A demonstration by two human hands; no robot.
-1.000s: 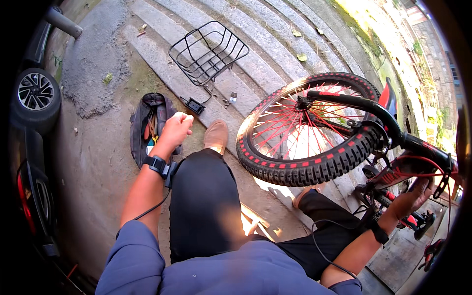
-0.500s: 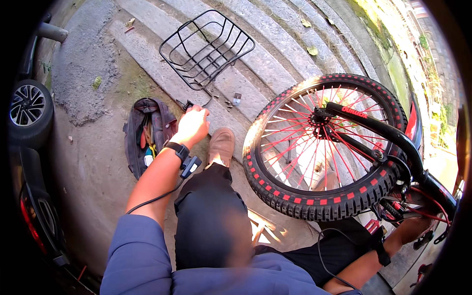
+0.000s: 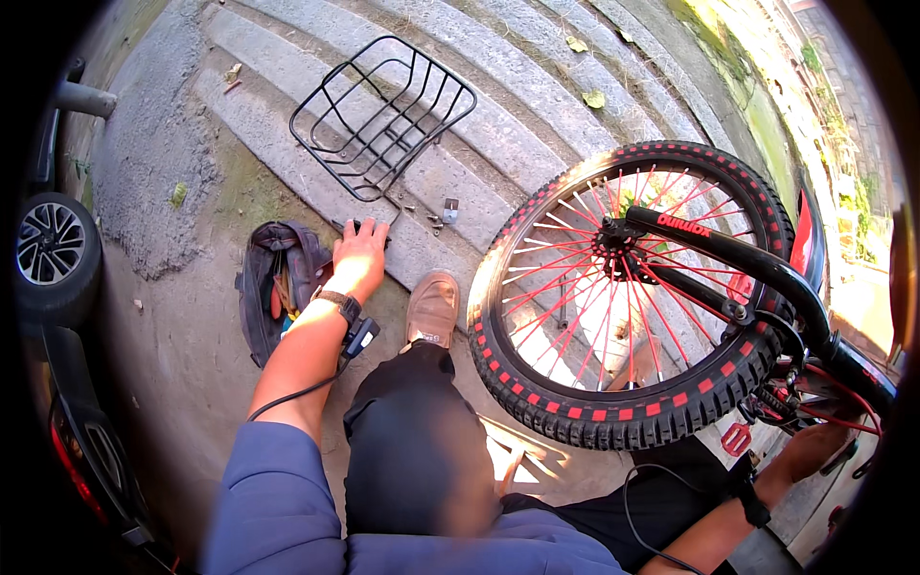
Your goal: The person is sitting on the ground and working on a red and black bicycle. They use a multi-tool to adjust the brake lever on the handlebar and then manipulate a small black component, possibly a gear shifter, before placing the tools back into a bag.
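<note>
My left hand point(image 3: 358, 261) is low over the ground beside the tool bag, fingers stretched out and slightly apart. A thin black item point(image 3: 391, 226) shows at its fingertips; its kind is unclear. The dark cloth tool bag point(image 3: 257, 299) gapes, with several coloured handles inside. At the lower right, my right hand point(image 3: 815, 448) reaches to the bicycle's underside near the crank; its fingers are mostly hidden. The bicycle's front wheel point(image 3: 491, 372), with red spokes and a knobbly red-checked tyre, fills the right side, held in a black fork point(image 3: 757, 251).
A black wire basket point(image 3: 372, 144) lies on the stone steps point(image 3: 537, 125). Several small metal parts point(image 3: 436, 220) and a little clear packet point(image 3: 450, 208) are scattered below it. A red pedal point(image 3: 736, 439) juts out beside my right forearm. A car wheel point(image 3: 56, 240) stands at the far left.
My left hand has come down and back toward the bag, its fingers loosening from a closed grip on the black item to outstretched. The view has shifted slightly; my right hand stays by the crank.
</note>
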